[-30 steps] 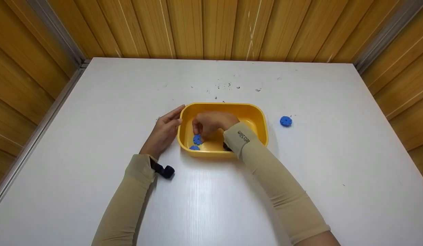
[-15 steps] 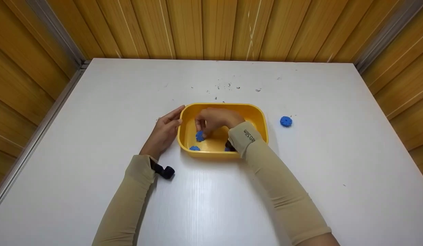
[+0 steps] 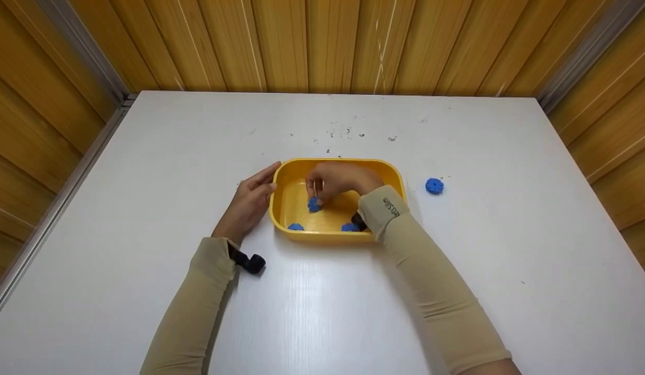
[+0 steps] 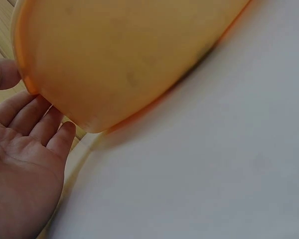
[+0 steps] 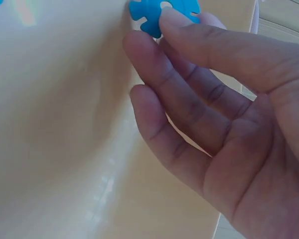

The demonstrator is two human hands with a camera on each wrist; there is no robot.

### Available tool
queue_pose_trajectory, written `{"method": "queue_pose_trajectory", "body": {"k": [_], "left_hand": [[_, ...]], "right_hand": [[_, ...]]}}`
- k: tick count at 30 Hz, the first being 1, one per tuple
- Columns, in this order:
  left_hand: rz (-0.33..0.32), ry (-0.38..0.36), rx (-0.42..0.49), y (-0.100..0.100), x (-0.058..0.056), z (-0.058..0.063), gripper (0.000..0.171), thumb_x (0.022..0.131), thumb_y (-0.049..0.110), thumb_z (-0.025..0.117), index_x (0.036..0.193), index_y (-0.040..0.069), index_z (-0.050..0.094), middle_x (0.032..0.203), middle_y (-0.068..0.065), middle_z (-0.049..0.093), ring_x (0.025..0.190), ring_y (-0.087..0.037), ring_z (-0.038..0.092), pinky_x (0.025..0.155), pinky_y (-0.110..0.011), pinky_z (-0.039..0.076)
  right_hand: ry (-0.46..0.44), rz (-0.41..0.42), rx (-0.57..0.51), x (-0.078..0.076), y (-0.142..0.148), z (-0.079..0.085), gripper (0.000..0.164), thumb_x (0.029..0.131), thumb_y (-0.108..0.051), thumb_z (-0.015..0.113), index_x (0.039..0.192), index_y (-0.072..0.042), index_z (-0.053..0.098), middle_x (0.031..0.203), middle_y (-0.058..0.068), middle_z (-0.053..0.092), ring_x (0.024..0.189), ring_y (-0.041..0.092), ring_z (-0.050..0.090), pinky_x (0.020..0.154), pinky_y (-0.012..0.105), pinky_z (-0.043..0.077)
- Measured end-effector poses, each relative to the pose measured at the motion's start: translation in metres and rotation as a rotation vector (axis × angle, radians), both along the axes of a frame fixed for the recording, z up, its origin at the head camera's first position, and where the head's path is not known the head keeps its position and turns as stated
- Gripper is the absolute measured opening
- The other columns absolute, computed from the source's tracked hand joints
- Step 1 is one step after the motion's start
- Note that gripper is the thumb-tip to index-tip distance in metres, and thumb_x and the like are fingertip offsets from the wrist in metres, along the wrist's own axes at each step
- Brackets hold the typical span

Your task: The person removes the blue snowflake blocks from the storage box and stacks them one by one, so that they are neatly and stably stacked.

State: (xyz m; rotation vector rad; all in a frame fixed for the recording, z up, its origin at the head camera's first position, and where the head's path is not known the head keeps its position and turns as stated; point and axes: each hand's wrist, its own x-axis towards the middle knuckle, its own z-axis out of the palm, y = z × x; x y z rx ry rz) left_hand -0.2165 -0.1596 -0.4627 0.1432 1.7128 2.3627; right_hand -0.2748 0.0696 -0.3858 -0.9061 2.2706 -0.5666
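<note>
A yellow plastic tub (image 3: 333, 237) stands on the table. Over its floor, my right hand (image 3: 343, 177) pinches a blue notched disc (image 3: 314, 204) between thumb and fingers. The right wrist view shows the thumb on the disc's face (image 5: 152, 17), the other fingers loosely bent. Two more blue discs lie by the near wall, one at the left (image 3: 295, 227) and one (image 3: 349, 227) beside the right wrist's black camera. My left hand (image 3: 249, 200) rests against the tub's left end from outside, its fingers fairly straight; the left wrist view shows fingertips touching the wall (image 4: 114, 59).
Another blue disc (image 3: 434, 186) lies on the white table (image 3: 301, 312), to the right of the tub. Small dark marks dot the surface behind the tub. Wood-patterned panels (image 3: 327, 47) enclose the table at the back and sides.
My right hand has lifted the blue disc off the tub floor's left part and carried it rightward. The near-wall disc by the right wrist has come into view. The left hand stays put.
</note>
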Motion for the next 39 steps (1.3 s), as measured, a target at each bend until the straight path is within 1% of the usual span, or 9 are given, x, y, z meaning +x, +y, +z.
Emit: {"method": "queue_pose_trajectory", "body": {"k": [7,10,15,19,26,31,36,39], "left_hand": [[-0.002,-0.004,0.002,-0.001,0.0,0.0,0.059,0.101,-0.003,0.046,0.158,0.002,0.032,0.168,-0.01,0.03,0.157,-0.02,0.027,0.128,-0.032,0.027],[-0.005,-0.007,0.009,-0.001,0.0,0.0,0.059,0.102,-0.003,0.046,0.158,0.002,0.032,0.169,-0.01,0.03,0.157,-0.02,0.027,0.127,-0.032,0.028],[-0.017,0.002,-0.003,-0.001,0.0,-0.001,0.058,0.102,-0.002,0.045,0.159,0.003,0.033,0.168,-0.01,0.031,0.157,-0.019,0.027,0.128,-0.032,0.027],[-0.02,0.003,-0.014,-0.001,0.001,-0.001,0.058,0.102,-0.001,0.045,0.159,0.004,0.033,0.168,-0.008,0.031,0.157,-0.018,0.027,0.128,-0.032,0.026],[-0.006,-0.009,-0.018,-0.001,0.001,0.0,0.057,0.102,0.0,0.046,0.158,0.005,0.036,0.168,-0.007,0.033,0.157,-0.017,0.028,0.128,-0.031,0.026],[-0.011,-0.013,-0.022,-0.001,0.002,0.002,0.057,0.102,0.0,0.046,0.158,0.006,0.036,0.168,-0.005,0.033,0.156,-0.015,0.029,0.127,-0.03,0.028],[-0.017,-0.007,-0.022,-0.001,0.002,0.003,0.058,0.102,0.001,0.046,0.158,0.007,0.036,0.167,-0.004,0.034,0.156,-0.015,0.031,0.127,-0.03,0.029],[-0.019,-0.006,-0.02,-0.001,0.002,0.003,0.057,0.102,0.001,0.046,0.158,0.007,0.036,0.167,-0.004,0.034,0.155,-0.016,0.031,0.126,-0.03,0.03]], "right_hand": [[0.039,-0.03,-0.019,0.0,0.009,0.007,0.01,0.091,0.001,0.069,0.095,-0.009,0.067,0.094,0.005,0.064,0.088,0.02,0.056,0.081,0.025,0.051],[0.036,-0.057,-0.022,0.0,0.014,0.011,0.012,0.091,0.001,0.07,0.095,-0.009,0.067,0.094,0.005,0.064,0.089,0.02,0.056,0.083,0.025,0.052],[0.051,-0.091,-0.035,0.002,0.025,0.019,0.013,0.089,0.001,0.071,0.097,-0.009,0.069,0.094,0.005,0.066,0.086,0.019,0.056,0.08,0.025,0.052],[0.074,-0.105,-0.066,0.003,0.036,0.025,0.012,0.089,0.001,0.071,0.098,-0.007,0.07,0.094,0.007,0.068,0.084,0.019,0.057,0.079,0.025,0.052],[0.11,-0.128,-0.102,0.003,0.055,0.034,0.01,0.092,0.0,0.069,0.1,-0.005,0.071,0.1,0.009,0.074,0.088,0.021,0.061,0.083,0.029,0.054],[0.123,-0.157,-0.102,0.004,0.068,0.04,0.01,0.093,0.0,0.067,0.102,-0.002,0.071,0.104,0.011,0.076,0.093,0.023,0.064,0.087,0.032,0.056],[0.148,-0.188,-0.1,0.003,0.082,0.042,0.01,0.093,-0.002,0.069,0.103,-0.002,0.072,0.105,0.013,0.076,0.096,0.026,0.066,0.091,0.037,0.057],[0.154,-0.215,-0.118,0.004,0.091,0.043,0.01,0.093,-0.003,0.069,0.102,-0.002,0.073,0.105,0.014,0.075,0.098,0.027,0.067,0.092,0.038,0.058]]}}
